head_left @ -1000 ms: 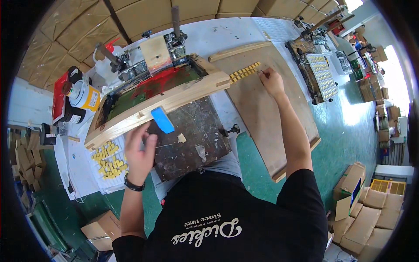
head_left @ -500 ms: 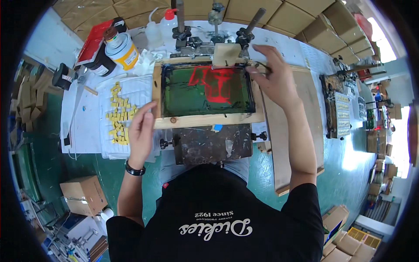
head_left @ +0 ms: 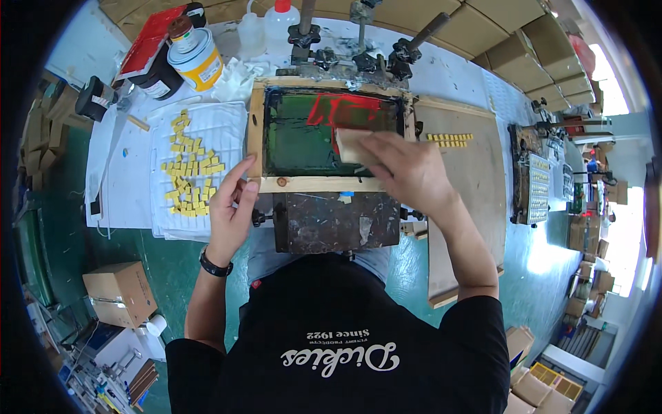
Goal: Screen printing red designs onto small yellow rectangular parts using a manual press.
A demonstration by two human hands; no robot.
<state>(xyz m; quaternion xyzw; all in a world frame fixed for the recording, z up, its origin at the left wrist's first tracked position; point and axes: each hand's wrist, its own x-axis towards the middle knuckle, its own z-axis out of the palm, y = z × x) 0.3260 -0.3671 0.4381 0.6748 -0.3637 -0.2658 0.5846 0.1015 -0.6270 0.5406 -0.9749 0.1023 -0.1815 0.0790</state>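
Observation:
A wooden-framed printing screen (head_left: 314, 183) with dark green mesh (head_left: 293, 141) lies before me above a dark metal base (head_left: 317, 224). Bright red ink (head_left: 345, 109) streaks the far part of the mesh. My right hand (head_left: 414, 165) is closed on a cream squeegee (head_left: 350, 146), which is tilted over the mesh's middle right; the hand hides part of it and the frame's near right corner. At the near left corner, my left hand (head_left: 231, 207) grips the frame, thumb and fingers about its edge.
Small yellow blocks (head_left: 193, 165) lie scattered on a white cloth (head_left: 165, 214) at left. Behind them stand a yellow-and-white can (head_left: 196, 62), a red-stained black tub (head_left: 155, 79) and bottles (head_left: 281, 24). Black clamps (head_left: 303, 41) rise behind the frame. On the right board (head_left: 462, 186) sit rows of yellow blocks (head_left: 450, 140).
My right hand has taken hold of the squeegee, which leaned at the screen's far edge, and brought it nearer me over the mesh. My left hand remains at the frame's near left corner.

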